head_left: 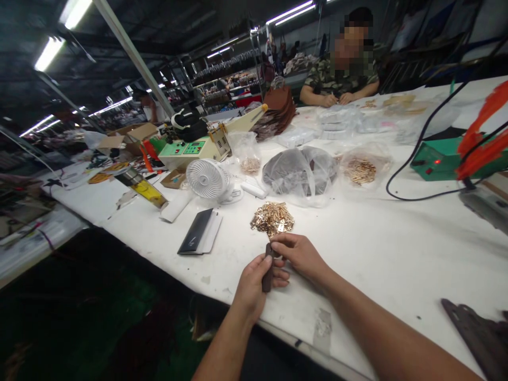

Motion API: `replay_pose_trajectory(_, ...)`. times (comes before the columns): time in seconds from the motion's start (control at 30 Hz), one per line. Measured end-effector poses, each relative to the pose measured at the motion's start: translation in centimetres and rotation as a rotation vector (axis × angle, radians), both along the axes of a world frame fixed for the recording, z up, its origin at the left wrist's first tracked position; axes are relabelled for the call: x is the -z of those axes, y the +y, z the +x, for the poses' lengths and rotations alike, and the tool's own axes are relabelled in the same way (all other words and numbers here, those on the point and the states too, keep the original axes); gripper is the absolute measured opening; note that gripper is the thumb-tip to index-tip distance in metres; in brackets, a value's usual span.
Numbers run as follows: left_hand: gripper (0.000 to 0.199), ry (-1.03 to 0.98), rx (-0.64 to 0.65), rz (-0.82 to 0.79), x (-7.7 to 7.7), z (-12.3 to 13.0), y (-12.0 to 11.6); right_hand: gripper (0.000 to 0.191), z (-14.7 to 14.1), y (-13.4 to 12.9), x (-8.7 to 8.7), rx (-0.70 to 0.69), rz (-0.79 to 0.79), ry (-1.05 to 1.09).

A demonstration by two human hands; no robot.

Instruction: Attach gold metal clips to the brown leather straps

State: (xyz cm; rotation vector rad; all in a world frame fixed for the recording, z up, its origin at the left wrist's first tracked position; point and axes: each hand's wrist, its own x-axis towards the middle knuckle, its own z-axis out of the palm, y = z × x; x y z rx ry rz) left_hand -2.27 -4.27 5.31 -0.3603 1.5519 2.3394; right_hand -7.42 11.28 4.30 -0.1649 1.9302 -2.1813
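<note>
A dark brown strip [267,279], perhaps leather, is gripped in my left hand [253,280] just above the table's near edge. The thumb presses on its face and the fingers wrap behind it. At the strip's upper end, my right hand [299,255] pinches with thumb and forefinger; whether a small part sits between those fingertips is hidden. Right beyond my hands lies a loose pile of small gold metal pieces [273,217]. More dark brown pieces [472,330] rest at the lower right of the table.
A dark notebook [197,233] and a white fan [208,179] stand left of the pile. Behind it are a bag with dark contents [299,172] and a bag of gold parts [360,170]. A green box [440,159] trails a black cable. A person [337,84] sits across the table.
</note>
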Motion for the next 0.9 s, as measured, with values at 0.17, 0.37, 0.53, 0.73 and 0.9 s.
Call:
replay_pose_trajectory(0.17,0.046,0.013,-0.032,-0.012,0.2,-0.1,0.4,0.034,-0.1,0.2,0.1,-0.033,-0.037,-0.003)
replay_pose_trajectory(0.37,0.042,0.059,-0.035,-0.053,0.3,0.1,0.4,0.035,-0.7,0.5,0.1,-0.043,-0.001,-0.006)
replay_pose_trajectory(0.53,0.043,0.082,-0.062,-0.071,0.2,0.3,0.5,0.035,-0.9,0.7,0.2,-0.042,-0.019,-0.005)
replay_pose_trajectory(0.73,0.043,0.097,-0.043,-0.072,0.4,0.3,0.5,0.031,-0.5,0.7,-0.3,-0.064,-0.042,-0.017)
replay_pose_trajectory(0.9,0.048,0.062,-0.07,-0.029,0.2,0.2,0.6,0.03,-0.6,1.2,-0.5,-0.108,-0.089,-0.02)
